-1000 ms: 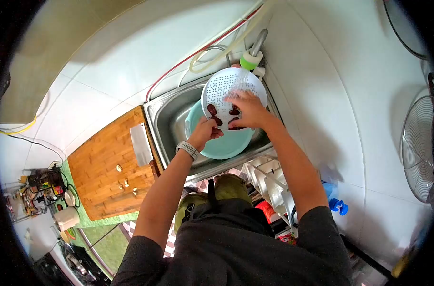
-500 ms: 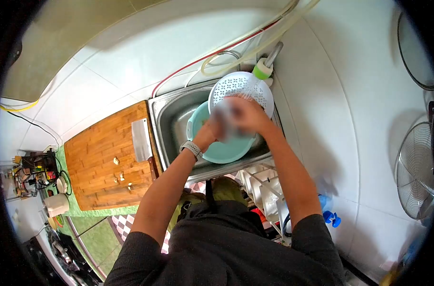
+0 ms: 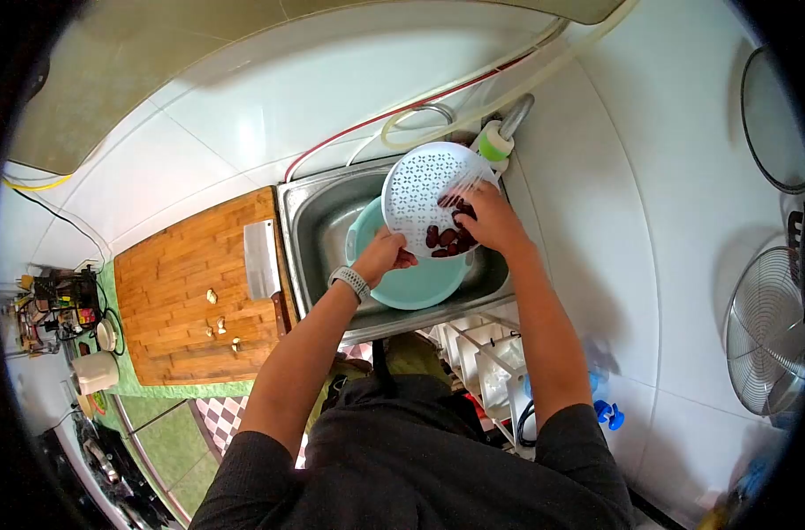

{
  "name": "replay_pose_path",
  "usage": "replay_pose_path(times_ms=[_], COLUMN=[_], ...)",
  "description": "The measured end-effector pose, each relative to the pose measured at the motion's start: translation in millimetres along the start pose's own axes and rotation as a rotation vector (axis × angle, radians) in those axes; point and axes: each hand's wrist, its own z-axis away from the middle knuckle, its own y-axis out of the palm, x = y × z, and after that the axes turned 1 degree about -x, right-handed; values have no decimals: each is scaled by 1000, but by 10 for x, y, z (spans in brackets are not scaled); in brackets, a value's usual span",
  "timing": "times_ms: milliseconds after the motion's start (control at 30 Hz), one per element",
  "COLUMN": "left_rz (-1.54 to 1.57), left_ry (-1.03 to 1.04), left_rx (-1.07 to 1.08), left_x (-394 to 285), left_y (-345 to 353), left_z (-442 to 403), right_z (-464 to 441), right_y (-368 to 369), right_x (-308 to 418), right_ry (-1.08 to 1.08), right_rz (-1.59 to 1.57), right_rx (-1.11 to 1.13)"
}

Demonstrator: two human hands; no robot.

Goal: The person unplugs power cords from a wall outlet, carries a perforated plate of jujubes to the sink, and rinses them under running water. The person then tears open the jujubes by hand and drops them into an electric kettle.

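A white colander with a perforated bottom is tilted over the light teal basin in the sink. My left hand is closed on the colander's near-left rim. Dark red dates lie together at the colander's lower right. Among them is my right hand, its fingers spread apart and slightly blurred, touching the dates. Water runs from the faucet with its green and white end onto the fingers and the colander.
A wooden cutting board left of the steel sink carries a cleaver and several small pale pieces. Hoses run along the wall behind. A wire fan is at the right.
Both hands were blurred together over the basin. Now they are apart: the left holds the colander's rim, the right is among the dates. The colander has shifted slightly nearer and left.
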Motion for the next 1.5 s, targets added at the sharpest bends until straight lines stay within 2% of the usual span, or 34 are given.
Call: replay_pose_path(times_ms=[67,133,233,267,300,367,433,500,533,600,633,700,733,833,867,900,933,967,1033,1100,1167,1233,1433,1500], left_rz=[15,34,20,24,42,68,82,67,44,-8,-192,87,35,80,97,30,142,77,18,99,106,128,96,92], left_ry=[14,66,68,70,95,118,71,36,1,98,228,105,97,153,146,185,104,123,149,9,22,34,72,82], left_rx=[4,3,-88,-91,-86,-87,-96,-66,-30,22,34,-34,34,-40,-41,-9,-65,-4,67,8,-11,-105,-61,-64], left_x=[46,81,131,147,179,239,247,208,181,160,321,219,176,203,422,279,362,344,285,226,170,161,167,183], left_y=[-50,-73,-29,-28,-35,-53,-55,-63,-60,-13,-57,32,-26,-31,-88,-94,-91,-109,-133,-127,-101,-93,-102,-86], left_z=[-45,-69,-65,-56,-58,-74,-68,-55,-50,-26,-189,-54,-47,8,-217,-45,-145,-127,-51,16,82,81,40,44], right_z=[22,32,20,31,24,14,19,-39,-49,-89,-130,-104,-123,-164,-152,-159,-151,-127,-135,-148,-143,-100,-52,-68], right_y=[5,-95,88,155,192,266,326,378,429,424,433,418,403,243,251,302,310,284,273,174,111,93,183,189], right_x=[20,284,326,247,195,92,5,-82,-51,92,237,402,436,488,416,321,234,202,233,240,260,246,237,284], right_ry=[51,152,163,27,21,40,-2,-2,-37,-89,-123,-177,-181,-192,-173,-171,-169,-145,-199,-192,-256,-244,-236,-231], right_rz=[40,193,199,128,129,-196,-211,-82,-89,-202,-313,-78,-70,-81,-68,-89,-105,-81,-75,-105,78,114,182,74], right_rx=[-70,111,155,65,68,181,120,22,-126,-88,-63,69,142,304,304,324,342,341,129,118,18,6,-6,153])
